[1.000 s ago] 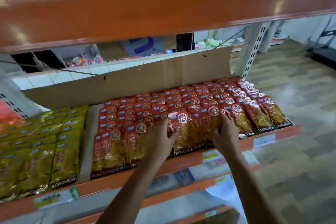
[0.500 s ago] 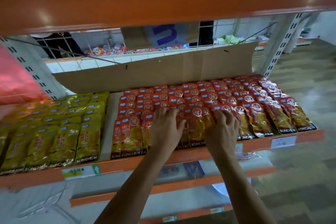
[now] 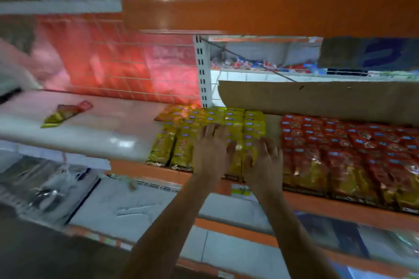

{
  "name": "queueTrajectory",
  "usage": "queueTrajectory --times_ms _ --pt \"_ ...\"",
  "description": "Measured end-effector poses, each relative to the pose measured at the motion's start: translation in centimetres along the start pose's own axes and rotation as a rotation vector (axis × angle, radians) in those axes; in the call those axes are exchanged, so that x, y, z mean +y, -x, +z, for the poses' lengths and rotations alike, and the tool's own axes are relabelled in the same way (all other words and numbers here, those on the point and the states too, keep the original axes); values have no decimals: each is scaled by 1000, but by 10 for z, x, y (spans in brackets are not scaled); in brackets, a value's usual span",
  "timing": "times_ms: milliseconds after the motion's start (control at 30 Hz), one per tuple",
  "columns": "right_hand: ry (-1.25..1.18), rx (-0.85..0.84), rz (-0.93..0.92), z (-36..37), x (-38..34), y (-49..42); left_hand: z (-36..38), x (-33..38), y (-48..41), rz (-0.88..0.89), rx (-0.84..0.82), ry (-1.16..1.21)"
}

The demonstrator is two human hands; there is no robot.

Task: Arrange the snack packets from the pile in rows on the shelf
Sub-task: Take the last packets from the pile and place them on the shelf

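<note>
**A:** Our left grip (image 3: 210, 152) and right grip (image 3: 264, 163), how do they stand?

**B:** Both are spread, with fingers straight and apart and palms pressing flat on the yellow snack packets (image 3: 235, 118). We pinch nothing.

**A:** And where do the packets lie?

**B:** In rows on the shelf (image 3: 158, 171), overlapping like roof tiles, and the front ones reach its orange edge. Near them on the right, the red snack packets (image 3: 340, 154) lie in the same manner, with a bare strip between the two colours.

**A:** How will they handle?

**B:** Light and soft, we judge. The film is glossy, so probably slippery, and the contents may break if we press hard. It is better to push a row with flat palms, or to take one packet by its sealed end.

**A:** And further away?

**B:** One loose packet (image 3: 65, 112) lies slanted on the pale shelf board at the left, well apart. Behind the rows stands a brown cardboard sheet (image 3: 317, 99), matte and stiff. A white perforated upright (image 3: 201, 70) rises there. Left of it we see red plastic (image 3: 124, 59) behind a thin wire grid, too blurred to name.
</note>
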State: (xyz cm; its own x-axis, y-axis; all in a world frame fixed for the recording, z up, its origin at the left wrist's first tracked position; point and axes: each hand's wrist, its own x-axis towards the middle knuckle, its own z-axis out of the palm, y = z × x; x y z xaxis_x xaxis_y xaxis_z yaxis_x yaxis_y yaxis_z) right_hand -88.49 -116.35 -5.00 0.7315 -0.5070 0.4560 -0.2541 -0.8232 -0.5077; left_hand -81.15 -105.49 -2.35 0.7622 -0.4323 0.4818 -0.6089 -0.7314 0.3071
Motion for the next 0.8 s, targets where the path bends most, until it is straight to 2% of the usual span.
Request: queueTrajectory --times_ms 200,300,467,700,800 --pt "-16 -64 -87 72 -110 10 -52 -116 10 -175 -19 -66" --pt "-75 -153 -158 106 -153 9 -66 -168 15 -250 4 -93" --pt "-96 -310 -172 162 -213 -1 -80 -250 14 -395 12 -118" --pt "-205 -445 -276 259 -308 -45 -89 -378 -17 -597 6 -170" --pt "-205 -531 -242 301 -356 -73 -95 -433 -39 -683 -40 -229"
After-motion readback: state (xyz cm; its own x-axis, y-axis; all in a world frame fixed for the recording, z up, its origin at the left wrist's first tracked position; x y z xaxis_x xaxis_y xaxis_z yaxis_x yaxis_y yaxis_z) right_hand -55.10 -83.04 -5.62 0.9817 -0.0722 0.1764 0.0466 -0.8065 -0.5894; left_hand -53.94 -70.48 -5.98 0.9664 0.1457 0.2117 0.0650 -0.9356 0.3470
